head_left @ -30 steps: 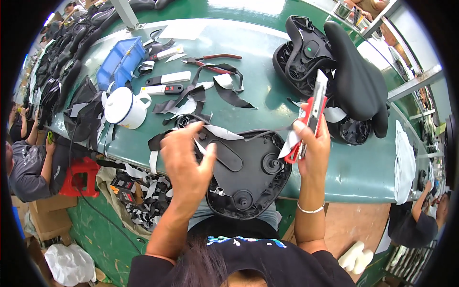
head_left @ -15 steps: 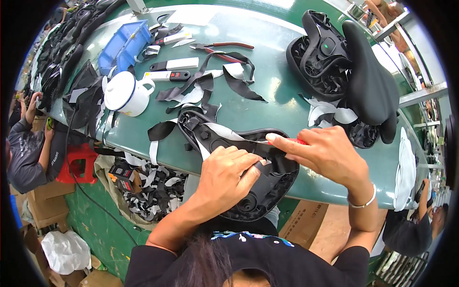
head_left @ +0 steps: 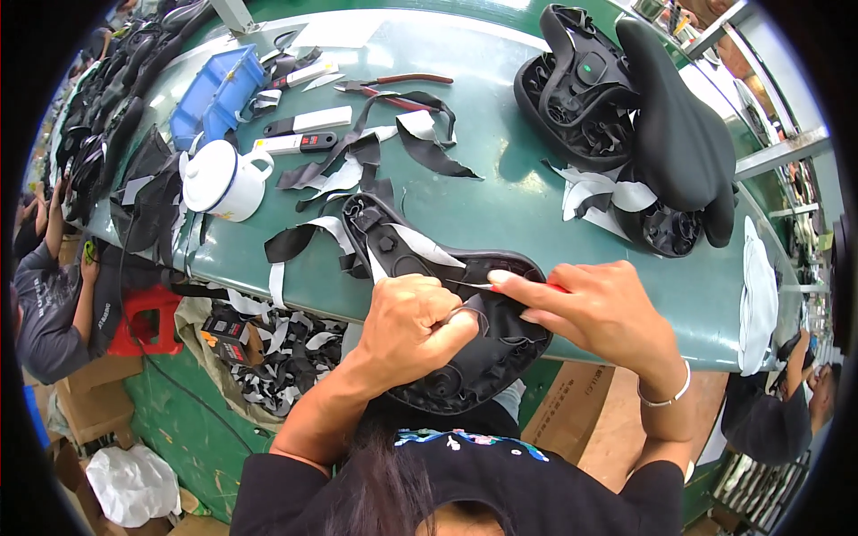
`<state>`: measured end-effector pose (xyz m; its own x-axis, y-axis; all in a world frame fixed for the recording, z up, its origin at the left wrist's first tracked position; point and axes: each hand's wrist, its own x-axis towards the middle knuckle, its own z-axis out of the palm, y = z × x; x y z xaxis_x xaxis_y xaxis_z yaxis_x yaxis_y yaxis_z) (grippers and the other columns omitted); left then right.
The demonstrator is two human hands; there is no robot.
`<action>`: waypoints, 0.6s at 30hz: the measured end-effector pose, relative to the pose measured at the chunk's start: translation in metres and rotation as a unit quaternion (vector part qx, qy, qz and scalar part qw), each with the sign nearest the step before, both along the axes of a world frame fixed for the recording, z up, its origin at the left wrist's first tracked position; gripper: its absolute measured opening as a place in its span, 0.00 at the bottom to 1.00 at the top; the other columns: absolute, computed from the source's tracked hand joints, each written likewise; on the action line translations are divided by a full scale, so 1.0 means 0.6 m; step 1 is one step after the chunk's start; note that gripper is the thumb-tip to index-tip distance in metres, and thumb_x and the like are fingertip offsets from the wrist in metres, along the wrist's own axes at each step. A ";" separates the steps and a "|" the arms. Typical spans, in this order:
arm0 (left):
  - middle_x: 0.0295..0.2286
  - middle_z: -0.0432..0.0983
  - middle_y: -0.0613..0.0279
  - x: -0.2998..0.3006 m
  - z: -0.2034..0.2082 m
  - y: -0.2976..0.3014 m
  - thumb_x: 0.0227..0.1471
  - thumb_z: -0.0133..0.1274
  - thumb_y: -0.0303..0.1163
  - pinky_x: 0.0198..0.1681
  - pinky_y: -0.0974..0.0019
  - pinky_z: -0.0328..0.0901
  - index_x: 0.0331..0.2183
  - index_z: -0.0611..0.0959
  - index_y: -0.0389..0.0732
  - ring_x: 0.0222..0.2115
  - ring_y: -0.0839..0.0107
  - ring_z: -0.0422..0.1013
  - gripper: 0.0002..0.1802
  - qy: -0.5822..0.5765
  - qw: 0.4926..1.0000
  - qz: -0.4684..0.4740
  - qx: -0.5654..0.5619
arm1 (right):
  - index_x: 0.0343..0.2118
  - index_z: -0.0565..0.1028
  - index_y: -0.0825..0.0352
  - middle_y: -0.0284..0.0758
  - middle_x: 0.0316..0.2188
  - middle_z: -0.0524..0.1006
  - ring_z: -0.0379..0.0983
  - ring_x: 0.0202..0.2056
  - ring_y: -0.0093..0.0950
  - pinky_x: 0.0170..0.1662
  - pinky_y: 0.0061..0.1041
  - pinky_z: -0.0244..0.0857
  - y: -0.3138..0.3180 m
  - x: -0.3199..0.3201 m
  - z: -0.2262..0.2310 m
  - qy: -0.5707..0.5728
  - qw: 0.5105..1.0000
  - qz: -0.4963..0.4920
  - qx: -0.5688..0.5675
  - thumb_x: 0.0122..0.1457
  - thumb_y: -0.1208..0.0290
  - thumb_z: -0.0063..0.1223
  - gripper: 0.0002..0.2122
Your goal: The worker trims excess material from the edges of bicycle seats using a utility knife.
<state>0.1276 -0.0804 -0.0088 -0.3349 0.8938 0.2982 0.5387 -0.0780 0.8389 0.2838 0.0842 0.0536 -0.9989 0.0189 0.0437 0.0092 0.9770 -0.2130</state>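
Observation:
A black bicycle saddle [head_left: 492, 364] lies upside down at the table's near edge, its narrow nose pointing away to the left. My left hand [head_left: 411, 329] is a closed fist over its middle, pulling at the loose black cover fabric, of which only a curled edge shows by the thumb. In my right hand [head_left: 603, 313] is a knife [head_left: 471, 285] with a red handle and a thin blade. Its blade points left across the saddle's underside, close above my left knuckles. White and black fabric flaps show around the nose.
Fabric scraps [head_left: 429, 147], pliers [head_left: 402, 80], utility knives [head_left: 308, 121], a white enamel mug [head_left: 214, 179] and a blue bin [head_left: 214, 96] lie at the back left. More saddles [head_left: 684, 134] stand at the right. A scrap-filled sack [head_left: 201, 344] sits below the table; co-workers flank both sides.
My left hand has rolled into a tighter fist. The knife, with more of its blade showing, and my right hand have shifted slightly down and left. The whole view has drifted a little.

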 end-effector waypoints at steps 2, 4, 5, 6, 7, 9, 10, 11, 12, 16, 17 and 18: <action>0.09 0.58 0.57 -0.003 0.000 -0.006 0.38 0.52 0.26 0.17 0.61 0.51 0.10 0.66 0.35 0.11 0.64 0.56 0.15 -0.048 0.998 0.038 -0.003 | 0.53 0.71 0.46 0.28 0.16 0.66 0.65 0.17 0.26 0.19 0.27 0.57 0.007 -0.003 0.005 -0.021 1.000 0.003 -0.003 0.50 0.66 0.58 0.24; 0.10 0.54 0.61 -0.022 0.002 -0.022 0.38 0.50 0.23 0.16 0.64 0.47 0.11 0.64 0.32 0.12 0.72 0.51 0.13 -0.162 0.985 0.047 0.020 | 0.53 0.71 0.47 0.29 0.16 0.68 0.65 0.16 0.27 0.19 0.27 0.57 0.016 0.011 0.013 -0.064 0.998 -0.010 0.011 0.50 0.67 0.58 0.24; 0.10 0.51 0.63 -0.020 -0.002 -0.023 0.38 0.49 0.21 0.16 0.66 0.45 0.11 0.63 0.31 0.12 0.75 0.49 0.14 -0.242 0.967 0.070 0.043 | 0.53 0.71 0.47 0.29 0.16 0.68 0.65 0.16 0.27 0.19 0.27 0.57 0.018 0.027 0.011 -0.067 0.998 -0.015 0.010 0.50 0.67 0.58 0.24; 0.11 0.53 0.64 -0.021 -0.007 -0.028 0.40 0.49 0.22 0.18 0.67 0.46 0.12 0.64 0.32 0.14 0.75 0.50 0.13 -0.254 0.964 0.068 0.048 | 0.53 0.71 0.50 0.29 0.17 0.68 0.64 0.16 0.28 0.19 0.27 0.57 0.016 0.049 0.008 -0.075 0.996 -0.050 -0.017 0.49 0.67 0.59 0.24; 0.12 0.54 0.64 -0.021 -0.009 -0.029 0.41 0.50 0.22 0.19 0.69 0.48 0.13 0.65 0.32 0.15 0.76 0.51 0.13 -0.265 0.960 0.069 0.054 | 0.53 0.71 0.52 0.30 0.17 0.69 0.64 0.16 0.29 0.19 0.27 0.57 0.014 0.073 0.007 -0.079 0.993 -0.081 -0.042 0.49 0.68 0.59 0.24; 0.17 0.59 0.63 -0.022 0.011 -0.019 0.43 0.52 0.24 0.24 0.69 0.52 0.16 0.68 0.33 0.20 0.73 0.55 0.11 -0.225 0.972 0.064 -0.004 | 0.52 0.71 0.58 0.35 0.23 0.74 0.69 0.20 0.33 0.23 0.29 0.63 -0.016 0.118 -0.005 -0.116 0.980 -0.134 -0.091 0.49 0.73 0.58 0.24; 0.21 0.63 0.61 -0.024 0.011 -0.009 0.45 0.53 0.27 0.30 0.68 0.55 0.19 0.71 0.34 0.26 0.69 0.59 0.10 -0.175 0.984 0.031 0.020 | 0.55 0.69 0.56 0.35 0.21 0.71 0.69 0.20 0.34 0.23 0.31 0.63 -0.038 0.143 -0.030 -0.050 0.973 -0.185 -0.125 0.51 0.72 0.57 0.25; 0.23 0.65 0.59 -0.034 0.021 0.015 0.48 0.52 0.28 0.33 0.67 0.57 0.22 0.72 0.33 0.28 0.67 0.61 0.10 -0.074 0.993 -0.020 0.089 | 0.57 0.66 0.54 0.35 0.19 0.68 0.68 0.20 0.34 0.23 0.33 0.62 -0.063 0.166 -0.045 0.016 0.959 -0.236 -0.153 0.52 0.71 0.56 0.26; 0.25 0.67 0.60 -0.033 0.025 0.036 0.53 0.47 0.32 0.35 0.70 0.57 0.23 0.71 0.34 0.28 0.70 0.62 0.12 -0.075 0.992 -0.045 0.095 | 0.58 0.64 0.58 0.37 0.21 0.68 0.69 0.20 0.36 0.25 0.34 0.64 -0.087 0.173 -0.060 0.026 0.951 -0.254 -0.176 0.52 0.74 0.55 0.28; 0.22 0.67 0.63 -0.009 0.051 0.109 0.61 0.40 0.38 0.30 0.74 0.56 0.26 0.68 0.38 0.24 0.75 0.61 0.15 -0.312 0.908 -0.278 0.023 | 0.59 0.61 0.60 0.38 0.22 0.69 0.69 0.19 0.36 0.21 0.33 0.62 -0.116 0.135 -0.066 0.034 0.947 -0.294 -0.125 0.53 0.74 0.54 0.29; 0.22 0.67 0.63 -0.008 0.053 0.121 0.61 0.40 0.38 0.30 0.74 0.56 0.26 0.68 0.38 0.24 0.75 0.61 0.15 -0.312 0.908 -0.279 0.024 | 0.59 0.61 0.60 0.38 0.22 0.69 0.69 0.19 0.36 0.21 0.33 0.62 -0.119 0.127 -0.068 0.034 0.947 -0.295 -0.124 0.53 0.74 0.54 0.29; 0.19 0.63 0.66 -0.009 0.053 0.131 0.61 0.39 0.38 0.25 0.74 0.53 0.25 0.67 0.40 0.20 0.77 0.58 0.15 -0.372 0.898 -0.234 0.010 | 0.60 0.61 0.60 0.38 0.23 0.69 0.69 0.19 0.35 0.20 0.34 0.62 -0.124 0.119 -0.072 0.026 0.946 -0.310 -0.085 0.54 0.74 0.54 0.29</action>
